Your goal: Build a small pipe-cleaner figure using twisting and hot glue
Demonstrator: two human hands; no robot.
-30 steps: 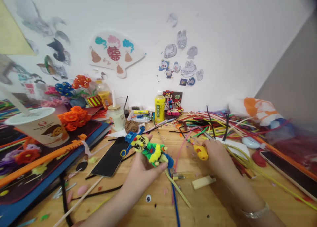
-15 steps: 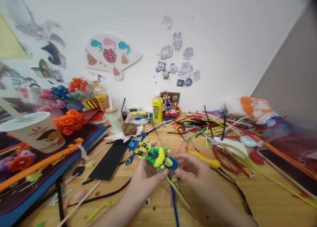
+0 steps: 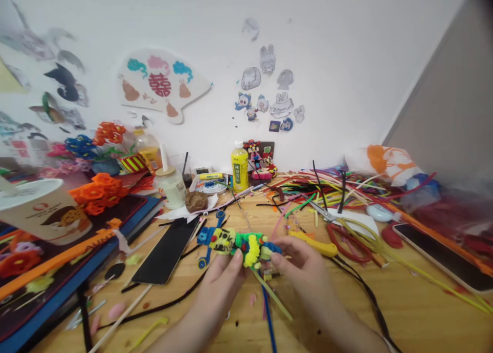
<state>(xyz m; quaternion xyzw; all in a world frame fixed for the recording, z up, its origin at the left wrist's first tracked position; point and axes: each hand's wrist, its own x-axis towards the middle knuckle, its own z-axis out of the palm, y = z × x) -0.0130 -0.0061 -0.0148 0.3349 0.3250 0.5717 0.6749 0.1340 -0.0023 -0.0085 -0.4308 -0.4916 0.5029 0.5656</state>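
Note:
A small pipe-cleaner figure (image 3: pixel 234 241), blue, yellow and green, is held level above the wooden table (image 3: pixel 404 312). My left hand (image 3: pixel 223 276) grips it from below near its yellow head. At the figure's blue right end my right hand (image 3: pixel 298 263) pinches it with thumb and fingertips. A yellow-handled tool (image 3: pixel 314 244) lies on the table just right of my right hand, apart from it. A blue pipe cleaner (image 3: pixel 267 317) and a yellow-green one (image 3: pixel 273 296) trail down below the figure.
Loose pipe cleaners (image 3: pixel 331 189) pile up at the back right beside red scissors (image 3: pixel 346 240). A black card (image 3: pixel 165 250), a paper cup (image 3: pixel 38 212), orange flowers (image 3: pixel 96 191), a yellow bottle (image 3: pixel 239 167) and a jar (image 3: pixel 171 186) stand left and behind. A tablet (image 3: pixel 442 255) lies far right.
My right hand left the yellow-handled tool on the table and moved left onto the figure's blue end. The left hand turned the figure level. The view shifted slightly right.

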